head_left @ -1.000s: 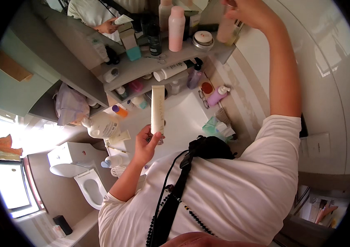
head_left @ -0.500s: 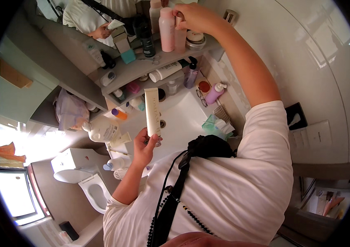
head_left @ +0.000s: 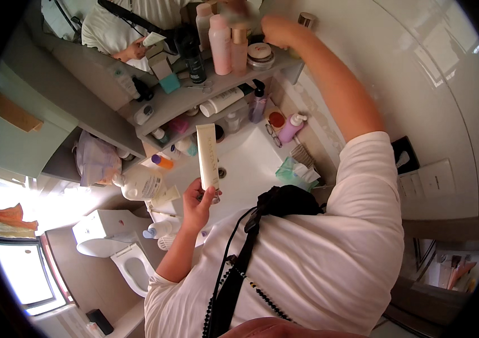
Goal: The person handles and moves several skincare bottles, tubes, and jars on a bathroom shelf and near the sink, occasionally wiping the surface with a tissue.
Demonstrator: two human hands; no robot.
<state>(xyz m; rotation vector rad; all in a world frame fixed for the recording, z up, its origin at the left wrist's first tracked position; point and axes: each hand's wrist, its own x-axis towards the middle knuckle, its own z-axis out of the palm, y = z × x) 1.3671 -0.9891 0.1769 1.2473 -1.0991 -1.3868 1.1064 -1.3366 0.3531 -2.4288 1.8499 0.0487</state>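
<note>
My left hand [head_left: 199, 201] is closed around the lower end of a cream-coloured squeeze tube [head_left: 207, 155], held upright over the white sink [head_left: 248, 163]. My right hand [head_left: 278, 31] is up at the right end of the grey shelf [head_left: 163, 104], just beyond a round compact stacked on a jar [head_left: 260, 55]. Its fingers point away and are mostly hidden, so their grip does not show. Left of it stand a pink spray can [head_left: 220, 48] and a slimmer pink bottle with a copper-coloured cap [head_left: 239, 53].
A black can [head_left: 193, 62], a teal-and-white box [head_left: 167, 79] and scissors share the upper shelf. A white tube [head_left: 225, 100] and a purple pump bottle [head_left: 258, 104] sit lower. A lilac pump bottle [head_left: 293, 127] and a tissue pack [head_left: 297, 170] line the sink's right side.
My right hand has moved right, away from the slim pink bottle, to the shelf's end. My left hand keeps hold of the cream tube, nearly unmoved.
</note>
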